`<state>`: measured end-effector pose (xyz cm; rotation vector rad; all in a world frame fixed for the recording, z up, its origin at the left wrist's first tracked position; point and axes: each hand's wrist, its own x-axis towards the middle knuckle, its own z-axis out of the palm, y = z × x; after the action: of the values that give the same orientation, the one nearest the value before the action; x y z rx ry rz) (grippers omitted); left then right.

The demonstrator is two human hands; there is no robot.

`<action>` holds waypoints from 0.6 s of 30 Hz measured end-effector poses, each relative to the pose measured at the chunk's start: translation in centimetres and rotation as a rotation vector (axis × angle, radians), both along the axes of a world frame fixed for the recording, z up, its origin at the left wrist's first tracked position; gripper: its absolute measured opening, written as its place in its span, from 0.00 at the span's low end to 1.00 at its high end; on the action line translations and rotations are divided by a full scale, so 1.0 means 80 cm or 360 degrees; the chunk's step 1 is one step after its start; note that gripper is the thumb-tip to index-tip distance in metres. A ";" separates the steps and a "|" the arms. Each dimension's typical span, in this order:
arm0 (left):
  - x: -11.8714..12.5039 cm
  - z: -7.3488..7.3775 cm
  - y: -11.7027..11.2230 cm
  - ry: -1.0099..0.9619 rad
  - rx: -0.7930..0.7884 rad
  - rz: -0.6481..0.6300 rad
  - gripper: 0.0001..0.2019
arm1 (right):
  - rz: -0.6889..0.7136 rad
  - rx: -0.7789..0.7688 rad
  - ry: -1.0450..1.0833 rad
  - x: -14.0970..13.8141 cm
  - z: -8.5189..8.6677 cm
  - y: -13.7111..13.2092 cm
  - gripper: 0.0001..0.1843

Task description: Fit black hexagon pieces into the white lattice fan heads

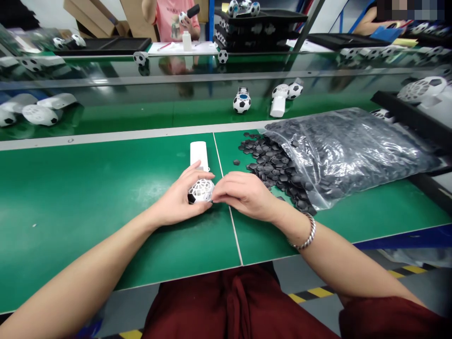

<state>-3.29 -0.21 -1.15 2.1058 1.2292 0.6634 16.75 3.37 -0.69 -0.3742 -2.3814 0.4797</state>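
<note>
A white football-shaped housing (202,190) with a lattice of openings sits on the green bench, joined to a white rectangular handle (198,155) pointing away from me. Around its left side curls my left hand (185,193), thumb in front and fingers behind. My right hand (243,193) is at the ball's right side with fingertips pinched together; whatever is between them is hidden. Small black pentagon pieces (271,160) spill from a clear plastic bag (353,155) to the right of my hands. One loose pentagon piece (236,162) lies apart from the pile.
Beyond a pale rail (141,132), a green conveyor carries football-shaped units (242,102). More lie at the far left (40,114). A black tray (416,113) stands at the right edge. Across the line, a person in a pink shirt (173,21) holds a similar unit.
</note>
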 end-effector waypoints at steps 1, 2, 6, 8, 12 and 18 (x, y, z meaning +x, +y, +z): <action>0.001 -0.001 0.000 -0.0002 0.0000 -0.0007 0.25 | 0.0033 0.0026 -0.0017 -0.001 0.001 -0.001 0.06; 0.001 -0.001 0.000 -0.0005 -0.0003 -0.0014 0.26 | 0.0066 0.0044 -0.0034 -0.003 0.001 -0.002 0.07; 0.003 0.000 0.001 -0.0036 -0.0049 -0.0040 0.24 | 0.0111 -0.0040 -0.0015 -0.008 0.003 -0.007 0.09; 0.004 0.001 0.002 -0.0059 -0.0067 -0.0045 0.20 | -0.0010 -0.0220 0.0045 -0.009 0.001 -0.006 0.06; 0.006 0.003 0.000 -0.0103 -0.0098 0.0003 0.19 | -0.0247 -0.0634 0.0103 -0.009 -0.007 0.000 0.11; 0.011 0.000 -0.004 -0.0171 -0.0113 0.0116 0.19 | -0.0267 -0.1009 0.0066 -0.014 -0.013 0.007 0.16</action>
<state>-2.41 -0.56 -1.11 1.9498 1.2561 0.7443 15.63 3.91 -1.76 -0.8246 -2.0854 1.1468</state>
